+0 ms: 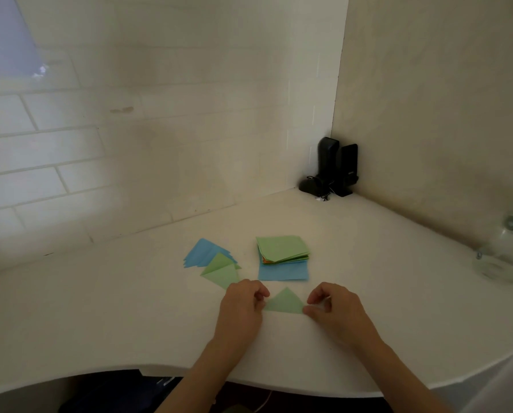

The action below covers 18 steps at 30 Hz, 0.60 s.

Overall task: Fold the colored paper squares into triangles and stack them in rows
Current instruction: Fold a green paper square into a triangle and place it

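Note:
A green paper triangle [285, 302] lies flat on the white table [130, 308] between my hands. My left hand [243, 302] pinches its left corner and my right hand [332, 308] pinches its right corner. Behind it sits a stack of unfolded paper squares [282, 248], green on top, resting on a blue square [283, 271]. To the left lie folded blue triangles [201, 253], with folded green triangles [221, 271] overlapping their near side.
A black device with cables [331, 169] stands in the far corner against the tiled wall. Clear glass objects [499, 263] sit at the right edge. The table's curved front edge runs just below my forearms.

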### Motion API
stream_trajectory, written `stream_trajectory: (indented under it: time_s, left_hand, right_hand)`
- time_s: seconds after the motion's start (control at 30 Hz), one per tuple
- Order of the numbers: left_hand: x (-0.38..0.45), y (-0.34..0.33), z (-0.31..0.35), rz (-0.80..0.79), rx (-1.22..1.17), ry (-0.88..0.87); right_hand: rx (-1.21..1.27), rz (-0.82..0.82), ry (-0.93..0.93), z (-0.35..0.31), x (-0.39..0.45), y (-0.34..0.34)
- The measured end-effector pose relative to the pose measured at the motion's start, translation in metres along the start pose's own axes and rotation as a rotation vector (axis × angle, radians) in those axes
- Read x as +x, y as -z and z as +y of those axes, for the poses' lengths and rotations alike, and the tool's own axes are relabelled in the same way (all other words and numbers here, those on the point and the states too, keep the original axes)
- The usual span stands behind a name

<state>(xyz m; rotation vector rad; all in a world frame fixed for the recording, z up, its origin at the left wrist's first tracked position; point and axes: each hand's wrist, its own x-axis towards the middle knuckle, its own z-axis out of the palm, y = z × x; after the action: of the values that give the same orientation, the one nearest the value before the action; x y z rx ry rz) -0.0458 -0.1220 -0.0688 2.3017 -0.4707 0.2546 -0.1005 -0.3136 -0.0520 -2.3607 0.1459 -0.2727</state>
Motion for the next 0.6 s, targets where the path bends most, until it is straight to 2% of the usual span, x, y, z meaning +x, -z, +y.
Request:
stream_trajectory:
  time_s: [0.1,0.27,0.47,0.6]
  left_hand:
    - [-0.004,-0.007,0.013,-0.007,0.156,-0.062]
    - [-0.006,-0.012,0.034,-0.071,0.28,0.029]
    - [0.003,-0.016,0.033,-0.116,0.106,0.149]
    - [0.004,-0.016,0.03,-0.057,0.049,0.105]
  right_hand:
    - [-0.003,0.002,-0.004,0.001,0.0,-0.002]
    - [0.004,0.009,0.004,0.001,-0.001,-0.004]
    - [0.002,0.035,-0.002,0.004,-0.001,-0.008]
    - [0.04,0.055,-0.008,0.005,0.002,-0.006]
